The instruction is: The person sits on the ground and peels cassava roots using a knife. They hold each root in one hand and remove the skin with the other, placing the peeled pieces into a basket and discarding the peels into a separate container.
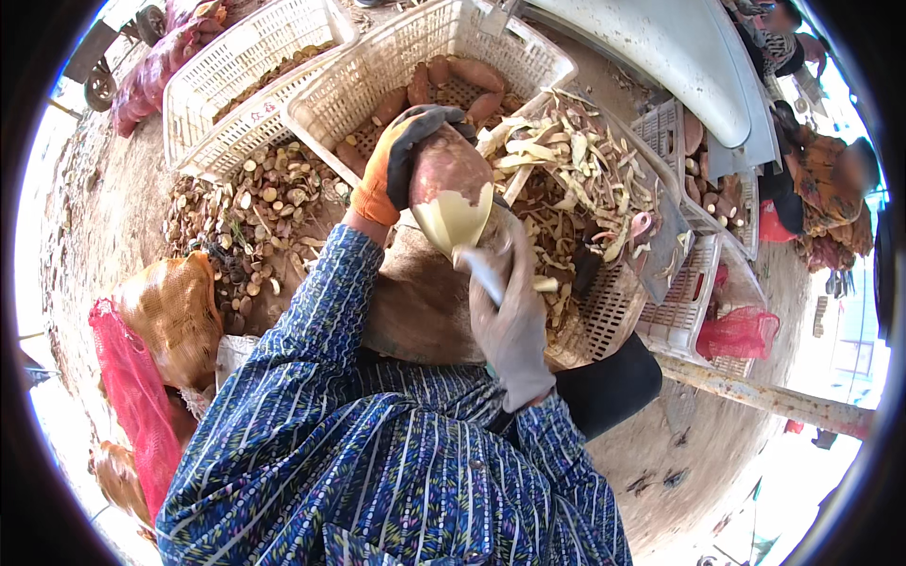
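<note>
My left hand [407, 159], in an orange and black glove, holds a large sweet potato [451, 170] above my lap. Its upper part has reddish skin; the lower end is peeled and pale yellow. In a light grey glove, my right hand [509, 311] is closed around a tool with a pale, blurred blade [481, 274] close below the peeled end. Whether the tool is a knife or a peeler I cannot tell. Pale and reddish peelings [559, 152] are heaped just right of my hands. Behind the left hand, unpeeled sweet potatoes [478, 74] lie in a plastic crate [318, 106].
Another crate [191, 113] stands at the upper left. Cut root pieces [248, 198] litter the ground below it. Mesh sacks [170, 311] lie at the left. Crates and a rusty metal bar [764, 397] are at the right. A person [824, 177] is at the far right.
</note>
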Available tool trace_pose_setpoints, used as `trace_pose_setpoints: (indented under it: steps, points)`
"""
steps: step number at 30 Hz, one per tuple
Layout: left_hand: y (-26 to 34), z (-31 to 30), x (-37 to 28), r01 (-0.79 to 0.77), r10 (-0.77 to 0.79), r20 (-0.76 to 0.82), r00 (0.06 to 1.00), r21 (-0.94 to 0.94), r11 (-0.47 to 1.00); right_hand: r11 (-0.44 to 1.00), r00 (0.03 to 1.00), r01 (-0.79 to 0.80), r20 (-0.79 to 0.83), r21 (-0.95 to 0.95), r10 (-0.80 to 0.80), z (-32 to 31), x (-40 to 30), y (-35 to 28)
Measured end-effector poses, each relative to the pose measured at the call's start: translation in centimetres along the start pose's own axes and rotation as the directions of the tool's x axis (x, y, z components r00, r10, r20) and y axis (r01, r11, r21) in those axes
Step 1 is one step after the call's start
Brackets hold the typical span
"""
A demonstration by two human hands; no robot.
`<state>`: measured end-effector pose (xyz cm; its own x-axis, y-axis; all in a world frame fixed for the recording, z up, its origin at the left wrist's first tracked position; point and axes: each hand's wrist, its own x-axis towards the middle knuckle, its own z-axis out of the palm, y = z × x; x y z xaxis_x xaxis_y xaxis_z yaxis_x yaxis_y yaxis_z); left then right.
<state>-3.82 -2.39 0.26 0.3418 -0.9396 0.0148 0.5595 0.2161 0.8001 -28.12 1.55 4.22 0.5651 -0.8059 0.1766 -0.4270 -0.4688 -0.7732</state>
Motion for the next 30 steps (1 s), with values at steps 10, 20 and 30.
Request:
trace_pose_setpoints:
  steps: [10,20,30]
  points:
    - [-1.6,-0.9,-0.4,-0.015,0.026,-0.108,0.994,0.102,0.995,0.994,0.999,0.03,-0.016,-0.104,-0.032,1.0,-3.7,2.7]
    - [4.5,4.4,-6.9,-0.047,-0.23,0.217,0.949,0.816,0.576,0.443,0.766,-0.573,0.258,0.689,0.589,-3.3,0.5,4.0]
    - [4.7,5.7,-1.0,-0.099,-0.262,0.228,0.938,0.899,0.427,0.67,0.845,-0.476,0.084,0.57,0.528,-3.7,1.2,3.1]
